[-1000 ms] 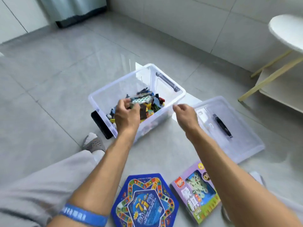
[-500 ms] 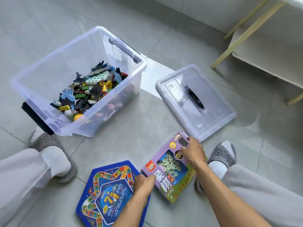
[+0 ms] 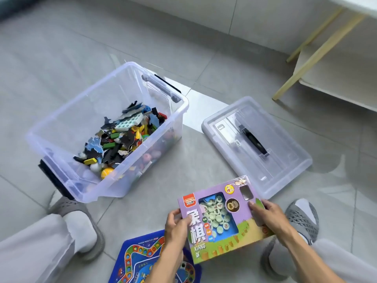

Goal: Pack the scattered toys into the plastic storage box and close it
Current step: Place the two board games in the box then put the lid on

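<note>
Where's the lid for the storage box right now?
The clear plastic lid with a black handle lies on the floor, right of the clear plastic storage box.

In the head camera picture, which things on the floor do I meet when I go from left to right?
Clear storage box with small toys → blue hexagonal game board → purple chess box, held by both hands → clear lid with black handle.

- Box (image 3: 61,127) on the floor (image 3: 61,58), toys (image 3: 122,137) inside.
- Lid (image 3: 285,164) right of it, apart.
- Game box (image 3: 222,237) nearer, seemingly partly over the board (image 3: 142,260).
</note>
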Tool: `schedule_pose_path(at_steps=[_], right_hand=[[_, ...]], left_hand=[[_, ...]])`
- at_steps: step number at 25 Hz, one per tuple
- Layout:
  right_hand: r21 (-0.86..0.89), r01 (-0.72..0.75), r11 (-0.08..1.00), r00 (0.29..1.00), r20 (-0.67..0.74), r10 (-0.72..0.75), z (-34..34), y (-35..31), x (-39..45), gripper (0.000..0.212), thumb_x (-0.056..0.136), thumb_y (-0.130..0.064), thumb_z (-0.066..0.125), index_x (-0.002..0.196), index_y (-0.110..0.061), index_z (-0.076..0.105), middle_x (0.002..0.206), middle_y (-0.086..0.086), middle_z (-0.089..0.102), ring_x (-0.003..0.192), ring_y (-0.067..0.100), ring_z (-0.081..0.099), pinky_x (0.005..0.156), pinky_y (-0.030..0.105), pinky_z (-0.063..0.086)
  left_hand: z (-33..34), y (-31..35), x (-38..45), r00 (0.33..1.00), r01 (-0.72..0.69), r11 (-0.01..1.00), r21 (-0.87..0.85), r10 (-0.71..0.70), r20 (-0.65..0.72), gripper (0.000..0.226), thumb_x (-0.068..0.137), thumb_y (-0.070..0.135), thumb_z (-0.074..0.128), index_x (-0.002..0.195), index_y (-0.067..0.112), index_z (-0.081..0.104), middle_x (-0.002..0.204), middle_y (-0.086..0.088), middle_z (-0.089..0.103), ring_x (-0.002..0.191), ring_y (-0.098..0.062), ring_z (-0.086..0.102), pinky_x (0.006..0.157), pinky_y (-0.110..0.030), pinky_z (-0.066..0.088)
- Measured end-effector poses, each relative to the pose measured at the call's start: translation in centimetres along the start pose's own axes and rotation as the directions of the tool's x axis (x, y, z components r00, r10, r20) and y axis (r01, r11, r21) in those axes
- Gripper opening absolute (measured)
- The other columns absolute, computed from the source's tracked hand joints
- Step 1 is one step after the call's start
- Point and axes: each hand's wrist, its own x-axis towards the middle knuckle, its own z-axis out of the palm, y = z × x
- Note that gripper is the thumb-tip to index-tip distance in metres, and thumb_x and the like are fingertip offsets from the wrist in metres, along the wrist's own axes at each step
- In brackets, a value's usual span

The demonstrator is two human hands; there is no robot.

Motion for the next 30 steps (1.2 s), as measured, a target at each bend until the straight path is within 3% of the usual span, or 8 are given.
schedule_pose_path(at_steps=[4,7,9,11,14,18,24,30], right_hand=[[0.305,0.074,0.950,0.989,0.100,-0.109,0.8,-6.9,-4.1,0.033,0.088,-0.040,0.066,0.102,-0.010,0.066,0.083,0.010,0.072,0.064,0.023,0.063,0.050,0.027,0.051],[0.389,0.180,0.903,0.980,0.013,-0.201,1.3,-11.8,-6.9,0.033,0.088,-0.040,0.066,0.099,-0.010,0.067,0.079,0.009,0.072,0.058,0.020,0.063,0.048,0.027,0.051],[0.486,0.224,0.845,0.973,-0.069,-0.218,1.4,-14.1,-8.5,0.032,0.091,-0.036,0.065,0.102,-0.007,0.067,0.081,0.010,0.073,0.059,0.022,0.064,0.053,0.030,0.053],[0.584,0.244,0.775,0.969,-0.122,-0.213,1.2,-15.6,-10.6,0.031,0.092,-0.035,0.064,0.106,-0.008,0.067,0.085,0.011,0.074,0.061,0.026,0.066,0.059,0.036,0.056],[0.654,0.250,0.714,0.968,-0.138,-0.211,0.4,-16.3,-13.4,0.026,0.094,-0.033,0.062,0.105,-0.010,0.068,0.084,0.010,0.076,0.057,0.024,0.070,0.052,0.038,0.060],[0.645,0.267,0.716,0.963,-0.155,-0.220,0.1,-17.3,-15.4,0.030,0.095,-0.031,0.060,0.111,-0.007,0.066,0.085,0.012,0.076,0.056,0.024,0.071,0.050,0.040,0.060],[0.581,0.291,0.760,0.955,-0.128,-0.268,3.2,-22.1,-14.3,0.029,0.093,-0.034,0.063,0.106,-0.008,0.068,0.073,0.005,0.075,0.053,0.019,0.069,0.048,0.036,0.059],[0.334,0.216,0.917,0.976,-0.102,-0.192,12.2,-23.7,-7.3,0.030,0.087,-0.038,0.071,0.084,-0.008,0.067,0.082,0.015,0.070,0.066,0.029,0.066,0.065,0.051,0.060]], left_hand=[[-2.9,5.5,-1.4,0.989,-0.142,0.982,-0.124,0.146,0.021,0.034,0.086,0.002,0.062,0.112,0.023,0.058,0.096,-0.007,0.073,0.076,-0.025,0.074,0.071,-0.044,0.061],[-5.2,10.8,-3.1,0.907,-0.420,0.907,0.032,0.421,-0.024,0.026,0.088,0.010,0.061,0.110,0.024,0.061,0.102,-0.004,0.072,0.081,-0.019,0.072,0.073,-0.036,0.059],[-7.1,15.0,-3.4,0.667,-0.667,0.638,0.385,0.742,-0.074,0.025,0.088,0.016,0.059,0.112,0.017,0.063,0.114,-0.006,0.066,0.100,-0.023,0.064,0.083,-0.035,0.052],[-9.8,17.5,-1.7,0.420,-0.584,0.248,0.773,0.907,0.027,0.045,0.084,0.021,0.058,0.128,0.011,0.055,0.130,-0.012,0.055,0.116,-0.032,0.052,0.094,-0.042,0.042],[-13.1,16.6,1.7,0.649,-0.409,0.228,0.884,0.753,0.107,0.059,0.087,0.040,0.059,0.138,0.014,0.043,0.133,-0.013,0.055,0.119,-0.034,0.052,0.097,-0.045,0.043],[-13.6,13.5,2.6,0.562,-0.537,0.211,0.817,0.811,0.160,0.030,0.090,0.038,0.060,0.113,0.020,0.061,0.104,-0.004,0.066,0.095,-0.026,0.060,0.070,-0.034,0.045],[-16.8,11.2,0.3,0.613,-0.682,0.253,0.686,0.710,0.348,0.038,0.085,0.046,0.066,0.119,0.029,0.066,0.118,0.007,0.064,0.106,-0.016,0.059,0.086,-0.032,0.047],[-19.0,7.4,1.2,0.376,-0.581,-0.072,0.811,0.860,0.345,0.044,0.075,0.073,0.052,0.085,0.030,0.056,0.085,0.012,0.058,0.077,-0.011,0.052,0.069,-0.026,0.035]])
